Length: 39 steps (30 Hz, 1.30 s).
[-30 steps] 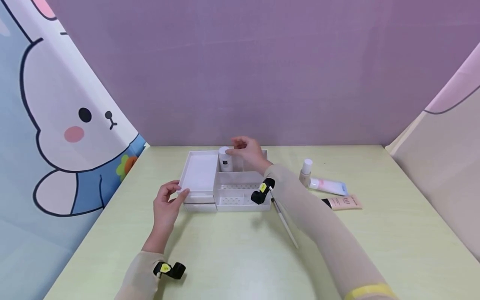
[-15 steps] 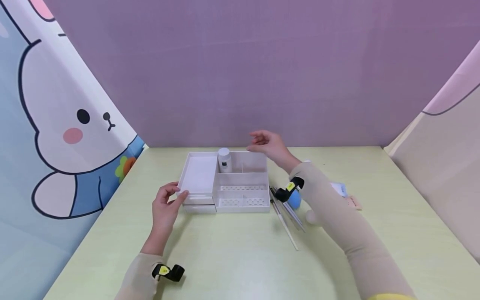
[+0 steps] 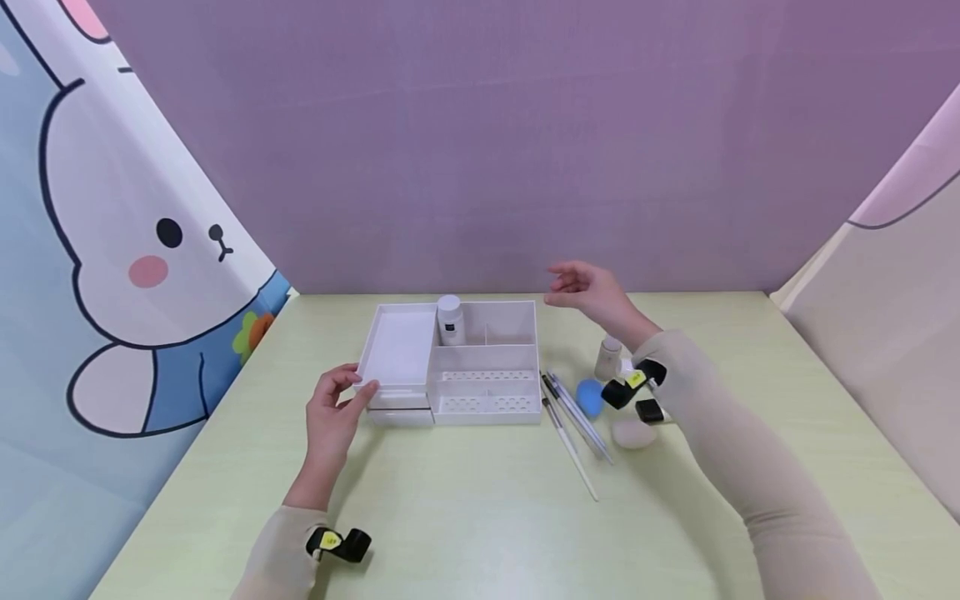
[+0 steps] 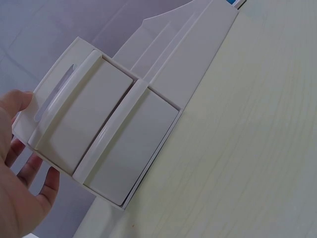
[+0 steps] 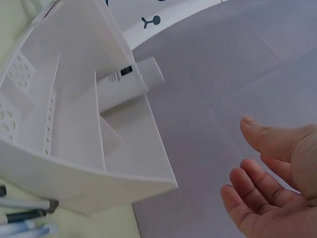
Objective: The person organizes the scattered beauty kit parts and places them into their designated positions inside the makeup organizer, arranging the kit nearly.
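A white desktop organizer (image 3: 487, 358) with two drawers (image 4: 124, 144) on its left stands at the back of the table. My left hand (image 3: 333, 417) holds its front left corner, thumb at the top edge and fingers along the side. In the organizer's back left compartment a white bottle (image 3: 451, 322) with a small black label stands upright; its cap (image 5: 151, 71) rises above the rim in the right wrist view. My right hand (image 3: 592, 293) hovers right of the organizer, fingers loosely bent, holding nothing.
Right of the organizer lie several thin brushes (image 3: 577, 417), a blue egg-shaped sponge (image 3: 590, 397) and a pale rounded item (image 3: 633, 433). A small bottle (image 3: 607, 360) stands behind them. My right forearm covers other items. A purple cloth backdrop (image 3: 480, 150) rises behind the table.
My right hand has let go of the white bottle and moved right, away from the organizer. The bottle stays in its compartment. My left hand has stayed at the corner.
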Available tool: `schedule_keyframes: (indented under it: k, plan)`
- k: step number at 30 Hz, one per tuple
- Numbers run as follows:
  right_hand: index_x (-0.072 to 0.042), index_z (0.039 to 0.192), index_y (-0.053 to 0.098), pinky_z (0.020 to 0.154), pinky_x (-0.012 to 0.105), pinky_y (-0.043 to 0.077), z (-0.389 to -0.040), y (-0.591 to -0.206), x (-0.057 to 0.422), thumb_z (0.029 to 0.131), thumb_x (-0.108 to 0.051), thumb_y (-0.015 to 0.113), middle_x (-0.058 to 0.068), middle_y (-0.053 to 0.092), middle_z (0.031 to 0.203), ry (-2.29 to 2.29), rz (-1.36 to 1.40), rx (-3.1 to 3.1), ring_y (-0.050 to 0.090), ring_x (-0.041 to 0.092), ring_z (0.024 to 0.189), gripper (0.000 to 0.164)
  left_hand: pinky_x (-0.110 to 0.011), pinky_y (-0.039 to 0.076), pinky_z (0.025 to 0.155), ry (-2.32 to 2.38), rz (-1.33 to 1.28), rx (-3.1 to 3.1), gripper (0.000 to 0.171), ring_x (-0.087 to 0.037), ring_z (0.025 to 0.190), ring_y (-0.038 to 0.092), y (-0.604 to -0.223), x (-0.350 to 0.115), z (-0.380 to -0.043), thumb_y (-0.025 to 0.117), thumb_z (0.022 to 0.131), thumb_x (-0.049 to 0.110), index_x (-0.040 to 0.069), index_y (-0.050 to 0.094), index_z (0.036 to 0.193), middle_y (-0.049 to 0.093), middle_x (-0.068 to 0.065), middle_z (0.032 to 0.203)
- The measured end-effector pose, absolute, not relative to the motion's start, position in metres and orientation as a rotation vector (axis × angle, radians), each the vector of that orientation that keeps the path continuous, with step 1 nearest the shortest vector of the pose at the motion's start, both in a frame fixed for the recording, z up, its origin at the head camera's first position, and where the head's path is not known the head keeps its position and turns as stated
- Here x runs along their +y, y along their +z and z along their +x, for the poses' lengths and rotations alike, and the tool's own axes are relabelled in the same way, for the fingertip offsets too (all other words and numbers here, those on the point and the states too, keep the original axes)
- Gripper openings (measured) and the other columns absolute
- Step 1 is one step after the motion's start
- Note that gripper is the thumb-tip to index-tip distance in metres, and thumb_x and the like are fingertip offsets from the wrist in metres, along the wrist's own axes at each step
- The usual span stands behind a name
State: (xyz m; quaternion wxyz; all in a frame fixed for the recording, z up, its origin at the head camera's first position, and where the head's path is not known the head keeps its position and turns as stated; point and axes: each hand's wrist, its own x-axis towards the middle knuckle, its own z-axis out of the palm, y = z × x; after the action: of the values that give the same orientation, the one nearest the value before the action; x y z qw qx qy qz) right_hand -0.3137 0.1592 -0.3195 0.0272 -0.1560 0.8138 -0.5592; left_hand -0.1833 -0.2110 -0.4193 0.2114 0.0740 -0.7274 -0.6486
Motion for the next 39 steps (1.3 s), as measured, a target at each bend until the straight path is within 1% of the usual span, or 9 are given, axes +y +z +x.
schedule_keyframes:
  k: [8,15,19,23,25,29,33,35,39]
  plan:
    - [0.001,0.139,0.052,0.083,0.020,0.050,-0.310,-0.329,0.188,0.089,-0.004,0.073,0.009,0.063,0.107,-1.717,-0.469,2.546,0.060,0.012,0.095,0.054,-0.015,0.046,0.075,-1.793,0.209,-2.033,0.028,-0.007,0.107,0.052,-0.419,-0.211,-0.183,0.072,0.090,0.004,-0.010,0.053,0.107,0.056,-0.010,0.130]
    - [0.000,0.141,0.050,0.083,0.017,0.049,-0.305,-0.334,0.210,0.090,-0.007,0.074,0.009,0.061,0.111,-1.701,-0.416,2.575,0.058,0.012,0.098,0.057,-0.016,0.046,0.075,-1.778,0.204,-2.035,0.025,-0.010,0.107,0.053,-0.420,-0.212,-0.183,0.072,0.091,0.005,-0.006,0.055,0.104,0.057,-0.008,0.127]
    - [0.001,0.140,0.050,0.082,0.016,0.049,-0.302,-0.339,0.222,0.089,-0.006,0.075,0.003,0.060,0.108,-1.714,-0.383,2.574,0.058,0.010,0.097,0.057,-0.017,0.045,0.074,-1.765,0.204,-2.042,0.023,-0.012,0.107,0.054,-0.421,-0.211,-0.183,0.072,0.091,0.005,-0.004,0.055,0.102,0.057,-0.006,0.126]
    - [0.003,0.139,0.050,0.081,0.016,0.049,-0.301,-0.348,0.235,0.088,-0.005,0.075,-0.002,0.060,0.105,-1.719,-0.353,2.579,0.059,0.013,0.099,0.058,-0.018,0.045,0.074,-1.764,0.196,-2.041,0.025,-0.010,0.108,0.054,-0.421,-0.210,-0.182,0.072,0.091,0.005,-0.006,0.054,0.103,0.057,-0.009,0.127]
    - [0.003,0.139,0.049,0.081,0.016,0.048,-0.300,-0.352,0.239,0.087,-0.006,0.076,0.000,0.060,0.107,-1.695,-0.344,2.594,0.059,0.016,0.102,0.059,-0.018,0.045,0.074,-1.766,0.192,-2.036,0.026,-0.009,0.108,0.054,-0.420,-0.210,-0.182,0.072,0.091,0.005,-0.007,0.054,0.104,0.057,-0.011,0.128]
    - [0.003,0.139,0.049,0.083,0.016,0.046,-0.297,-0.360,0.245,0.086,-0.007,0.077,0.010,0.059,0.116,-1.643,-0.327,2.607,0.058,0.021,0.107,0.061,-0.017,0.045,0.074,-1.772,0.196,-2.026,0.027,-0.007,0.108,0.054,-0.418,-0.209,-0.181,0.073,0.090,0.005,-0.009,0.054,0.105,0.057,-0.012,0.128]
    - [0.003,0.138,0.049,0.084,0.017,0.045,-0.294,-0.367,0.248,0.086,-0.008,0.078,0.017,0.058,0.123,-1.634,-0.291,2.599,0.056,0.014,0.103,0.060,-0.017,0.045,0.074,-1.772,0.201,-2.026,0.028,-0.007,0.108,0.054,-0.418,-0.210,-0.181,0.073,0.090,0.005,-0.009,0.055,0.105,0.057,-0.012,0.128]
    - [0.004,0.135,0.050,0.084,0.017,0.045,-0.292,-0.370,0.249,0.086,-0.008,0.078,0.016,0.059,0.122,-1.650,-0.282,2.591,0.056,0.012,0.100,0.058,-0.017,0.044,0.076,-1.770,0.198,-2.027,0.027,-0.007,0.109,0.054,-0.418,-0.210,-0.181,0.073,0.090,0.005,-0.009,0.055,0.105,0.057,-0.012,0.128]
    - [0.006,0.128,0.052,0.082,0.017,0.046,-0.290,-0.376,0.250,0.085,-0.007,0.078,0.006,0.064,0.109,-1.696,-0.287,2.583,0.058,0.009,0.094,0.052,-0.018,0.044,0.076,-1.766,0.192,-2.025,0.027,-0.007,0.108,0.054,-0.417,-0.210,-0.181,0.073,0.090,0.005,-0.009,0.055,0.105,0.057,-0.012,0.128]
